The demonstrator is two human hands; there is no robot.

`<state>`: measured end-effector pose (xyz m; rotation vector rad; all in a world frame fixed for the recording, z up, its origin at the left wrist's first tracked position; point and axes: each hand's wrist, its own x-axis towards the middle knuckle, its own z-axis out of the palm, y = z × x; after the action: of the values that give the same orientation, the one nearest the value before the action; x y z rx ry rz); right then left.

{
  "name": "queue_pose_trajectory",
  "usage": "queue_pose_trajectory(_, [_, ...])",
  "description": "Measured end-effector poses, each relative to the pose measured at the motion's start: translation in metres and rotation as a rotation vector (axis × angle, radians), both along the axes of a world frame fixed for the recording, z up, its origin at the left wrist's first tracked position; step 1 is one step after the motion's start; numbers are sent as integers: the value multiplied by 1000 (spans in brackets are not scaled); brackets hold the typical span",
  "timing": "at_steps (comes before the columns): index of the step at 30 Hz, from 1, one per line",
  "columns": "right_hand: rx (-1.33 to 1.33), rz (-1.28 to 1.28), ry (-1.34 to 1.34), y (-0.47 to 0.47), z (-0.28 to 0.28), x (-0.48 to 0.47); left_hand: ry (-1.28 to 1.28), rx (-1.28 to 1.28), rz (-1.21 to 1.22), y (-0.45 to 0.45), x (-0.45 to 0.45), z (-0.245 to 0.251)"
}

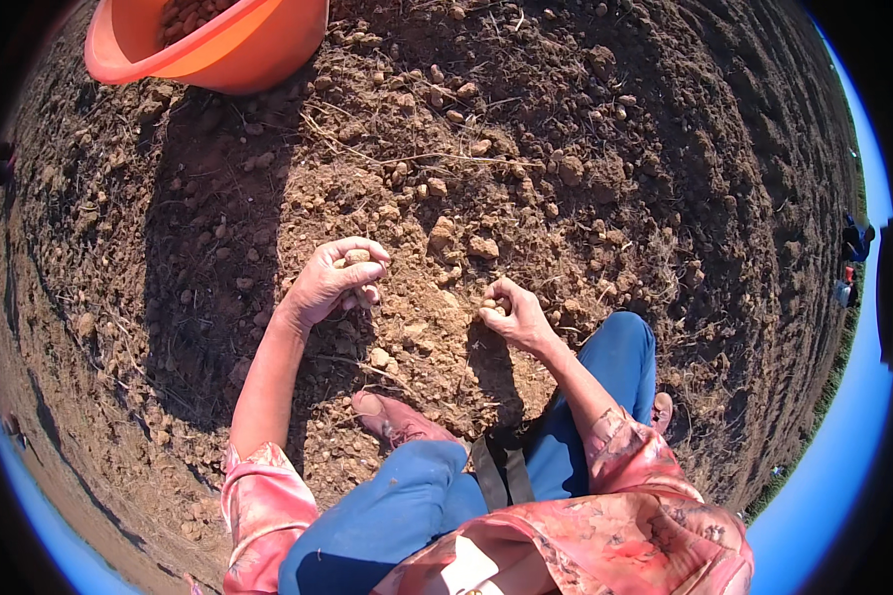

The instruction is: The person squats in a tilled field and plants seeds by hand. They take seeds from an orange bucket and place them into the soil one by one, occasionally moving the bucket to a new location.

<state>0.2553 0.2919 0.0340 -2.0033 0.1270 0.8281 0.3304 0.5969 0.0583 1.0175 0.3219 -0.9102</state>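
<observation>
Several unshelled peanuts lie in my left hand, its fingers curled around them above the soil. To its right, my right hand pinches a few more peanuts between thumb and fingers, low over the loose ground. The two hands are apart. An orange plastic basin stands at the upper left, cut off by the picture's edge, with a heap of brown peanuts inside. More peanuts lie scattered among the clods, such as the peanut beyond my hands.
Crumbly brown soil with clods, roots and a long dry stalk spreads all round. My reddish shoe and bent blue-trousered knees are close below my hands. A person is far off at the right rim.
</observation>
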Motion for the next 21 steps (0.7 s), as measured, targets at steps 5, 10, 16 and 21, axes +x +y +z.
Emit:
queue_pose_trajectory(5, [-331, 379, -596, 48, -13, 25, 185, -235, 191, -21, -9, -16])
queue_pose_trajectory(10, [158, -204, -184, 37, -25, 14, 464, -459, 453, -19, -24, -15])
queue_pose_trajectory(16, [1014, -864, 327, -67, 34, 0, 474, -446, 422, -15, -47, -18])
queue_pose_trajectory(21, [-524, -134, -60, -183, 42, 10, 464, -427, 421, -17, -47, -18])
